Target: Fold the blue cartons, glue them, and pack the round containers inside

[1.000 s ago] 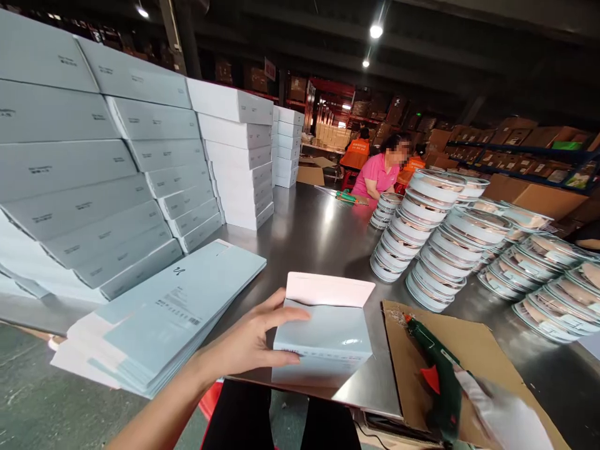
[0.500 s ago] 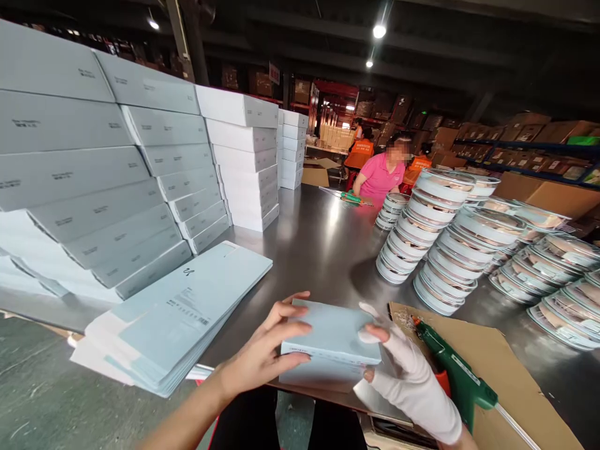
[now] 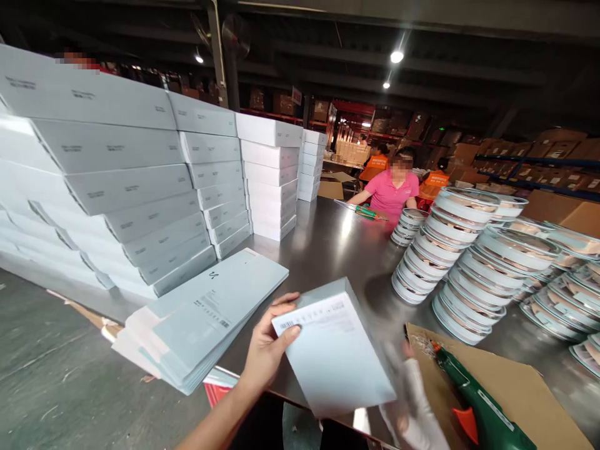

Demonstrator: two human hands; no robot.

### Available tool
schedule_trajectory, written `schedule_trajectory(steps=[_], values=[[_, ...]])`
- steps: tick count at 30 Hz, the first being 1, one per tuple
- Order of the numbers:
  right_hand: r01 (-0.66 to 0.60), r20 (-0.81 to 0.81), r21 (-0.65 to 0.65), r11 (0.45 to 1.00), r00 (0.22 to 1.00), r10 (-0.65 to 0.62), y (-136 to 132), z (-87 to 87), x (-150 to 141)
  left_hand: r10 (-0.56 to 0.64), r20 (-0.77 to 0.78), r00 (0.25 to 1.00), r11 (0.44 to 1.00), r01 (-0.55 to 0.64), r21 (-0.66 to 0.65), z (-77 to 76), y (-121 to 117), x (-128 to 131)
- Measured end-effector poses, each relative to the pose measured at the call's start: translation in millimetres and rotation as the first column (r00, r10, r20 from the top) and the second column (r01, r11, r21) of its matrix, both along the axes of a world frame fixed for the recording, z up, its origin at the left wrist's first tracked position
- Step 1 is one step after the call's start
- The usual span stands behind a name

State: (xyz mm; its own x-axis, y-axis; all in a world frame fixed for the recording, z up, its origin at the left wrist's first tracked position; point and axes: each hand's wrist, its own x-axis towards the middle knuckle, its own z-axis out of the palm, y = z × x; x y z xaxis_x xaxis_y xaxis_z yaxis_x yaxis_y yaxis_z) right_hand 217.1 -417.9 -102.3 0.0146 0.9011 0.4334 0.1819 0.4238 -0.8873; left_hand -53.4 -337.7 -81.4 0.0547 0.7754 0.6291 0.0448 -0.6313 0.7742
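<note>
The pale blue box (image 3: pixel 332 356) is at the near edge of the metal table (image 3: pixel 323 250), tilted, with a printed side turned toward you; whether its lower end touches the table, you cannot tell from this view. Your left hand (image 3: pixel 269 344) grips its upper left corner, the thumb pressed on the printed side and the fingers behind it. Your right hand (image 3: pixel 412 400), in a white glove that leaves fingertips bare, is just beside the box's right side; it is blurred, so you cannot tell whether it is open, closed or touching the box. To the right of that hand, a green glue gun (image 3: pixel 482 394) with a red trigger lies over a cardboard sheet (image 3: pixel 522 387). Left of the box, you have a pile of flat cartons (image 3: pixel 210 315) jutting past the table's near edge. Farther left rises a wall of closed boxes (image 3: pixel 140 169). On the right, beyond the cardboard, stand stacks of round containers (image 3: pixel 429 256). At the table's far end sits a person in a pink shirt (image 3: pixel 391 190), near a green tool (image 3: pixel 368 213).
</note>
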Motion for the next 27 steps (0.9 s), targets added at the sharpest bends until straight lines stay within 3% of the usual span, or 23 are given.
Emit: schedule_trajectory(steps=[2,3,5,7,9,13,16,19,22,24,27], values=[[-0.051,-0.038,-0.056,0.997,0.998,0.049,6.2,-14.7,-9.3,0.072,-0.020,0.997,0.994,-0.073,-0.083,-11.5,-3.2,6.9],[-0.003,0.005,-0.074,0.997,1.000,0.004,11.5,-13.8,-12.6,0.093,-0.052,0.994,0.989,-0.098,-0.112,-14.4,-4.8,7.3],[0.189,0.248,-0.070,0.979,0.954,-0.166,27.8,1.4,-15.1,0.130,-0.139,0.982,0.979,-0.149,-0.141,-14.0,-6.3,-1.0],[0.378,0.551,-0.016,0.926,0.776,-0.307,51.6,24.2,-13.8,0.166,-0.238,0.957,0.971,-0.201,-0.129,-7.1,-4.4,-21.3],[0.461,0.736,0.044,0.886,0.585,-0.341,80.8,41.2,-14.0,0.202,-0.336,0.920,0.965,-0.247,-0.094,2.0,2.2,-48.9],[0.409,0.878,0.042,0.912,0.421,-0.229,144.1,43.6,-27.1,0.315,-0.525,0.791,0.914,-0.403,-0.057,13.2,30.0,-107.0],[0.379,0.926,0.035,0.925,0.336,-0.173,191.4,40.0,-38.4,0.387,-0.673,0.630,0.811,-0.580,-0.076,14.5,59.4,-145.9],[0.371,0.939,0.038,0.928,0.306,-0.161,231.9,49.1,-45.1,0.379,-0.804,0.458,0.655,-0.747,-0.117,14.7,86.6,-176.4],[0.375,0.936,0.026,0.927,0.316,-0.155,250.1,65.4,-50.6,0.305,-0.881,0.361,0.543,-0.826,-0.151,14.9,103.9,-193.5],[0.370,0.919,0.054,0.928,0.345,-0.191,243.6,75.3,-55.0,0.270,-0.904,0.331,0.514,-0.844,-0.155,14.7,109.2,-197.9],[0.285,0.865,0.129,0.950,0.437,-0.249,206.2,88.4,-62.9,0.251,-0.918,0.307,0.498,-0.854,-0.149,16.8,112.0,-199.2]])
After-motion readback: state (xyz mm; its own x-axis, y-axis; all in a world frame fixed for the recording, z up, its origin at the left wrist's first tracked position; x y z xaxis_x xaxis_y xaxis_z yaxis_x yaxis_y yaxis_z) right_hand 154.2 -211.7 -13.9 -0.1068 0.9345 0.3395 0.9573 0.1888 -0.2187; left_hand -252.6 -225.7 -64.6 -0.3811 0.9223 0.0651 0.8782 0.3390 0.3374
